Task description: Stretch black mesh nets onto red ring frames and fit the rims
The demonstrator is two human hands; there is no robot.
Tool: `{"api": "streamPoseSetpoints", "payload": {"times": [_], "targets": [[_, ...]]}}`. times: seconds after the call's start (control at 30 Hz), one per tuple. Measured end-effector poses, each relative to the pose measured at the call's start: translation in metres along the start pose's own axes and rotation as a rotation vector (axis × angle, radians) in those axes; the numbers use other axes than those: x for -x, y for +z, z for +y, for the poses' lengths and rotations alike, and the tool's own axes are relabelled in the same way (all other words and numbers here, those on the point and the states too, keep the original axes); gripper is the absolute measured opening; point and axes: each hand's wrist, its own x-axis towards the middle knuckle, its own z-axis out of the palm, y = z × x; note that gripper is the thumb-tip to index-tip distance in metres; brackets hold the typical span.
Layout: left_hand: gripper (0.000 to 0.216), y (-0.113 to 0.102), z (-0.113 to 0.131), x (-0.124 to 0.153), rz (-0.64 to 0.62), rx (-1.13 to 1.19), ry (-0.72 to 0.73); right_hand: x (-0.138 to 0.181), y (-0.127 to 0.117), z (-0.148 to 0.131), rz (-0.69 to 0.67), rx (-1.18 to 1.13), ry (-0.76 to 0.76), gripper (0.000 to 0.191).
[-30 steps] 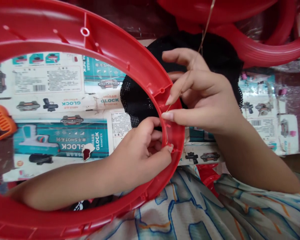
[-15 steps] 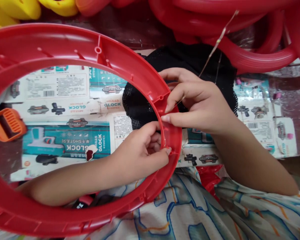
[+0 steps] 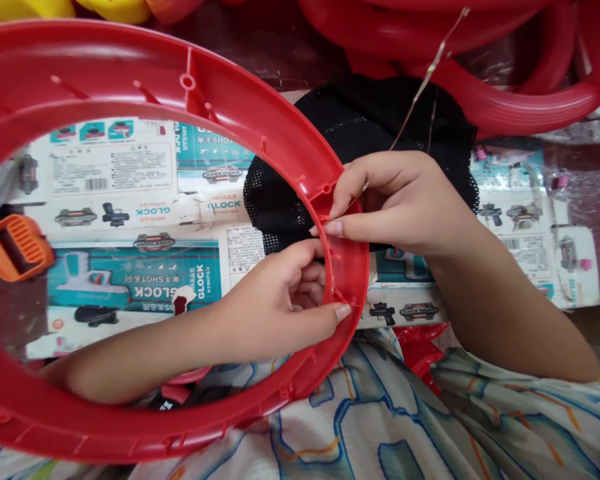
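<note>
A large red plastic ring [image 3: 260,100], with a ribbed, open channel facing up, fills the left and middle of the view. My left hand [image 3: 290,307] comes through its opening and is closed around the right side of the rim, thumb in the channel. A thin light wire [image 3: 420,100] with small bead-like spots rises from my right hand [image 3: 385,207]. Thumb and forefinger of that hand pinch the wire over the channel, just above my left hand. More of the wire shows faintly along the inner wall near my left thumb.
Flattened printed cardboard [image 3: 115,213] covers the surface below. On it are a black mesh cloth [image 3: 305,200] and an orange plastic piece [image 3: 20,250]. Red ring parts [image 3: 525,113] are piled at the top right, yellow parts [image 3: 25,10] at the top left. Patterned fabric [image 3: 360,413] lies in front.
The ring has shifted slightly up in view. My right hand's fingers have drawn closer together at the rim, and the wire's free end has moved a little left. My left hand keeps its hold.
</note>
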Motion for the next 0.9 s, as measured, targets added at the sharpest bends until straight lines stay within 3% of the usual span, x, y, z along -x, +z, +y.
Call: {"api": "streamPoseSetpoints", "payload": {"times": [0.27, 0.5, 0.6, 0.73, 0.9], "targets": [[0.025, -0.01, -0.003, -0.004, -0.089, 0.133, 0.063, 0.002, 0.001, -0.003, 0.017, 0.059, -0.029, 0.013], [0.015, -0.008, -0.015, -0.006, -0.133, 0.193, 0.226, 0.004, 0.002, -0.006, 0.044, 0.076, -0.056, 0.012], [0.018, -0.005, -0.02, -0.004, -0.106, 0.118, 0.307, 0.005, 0.001, -0.005, 0.022, 0.054, -0.048, 0.011], [0.02, -0.001, -0.025, -0.001, 0.007, -0.164, 0.415, 0.004, -0.002, -0.002, 0.02, 0.038, -0.091, 0.008], [0.021, 0.003, -0.028, -0.002, 0.1, -0.245, 0.321, 0.003, -0.005, 0.001, 0.104, 0.051, -0.18, 0.013]]}}
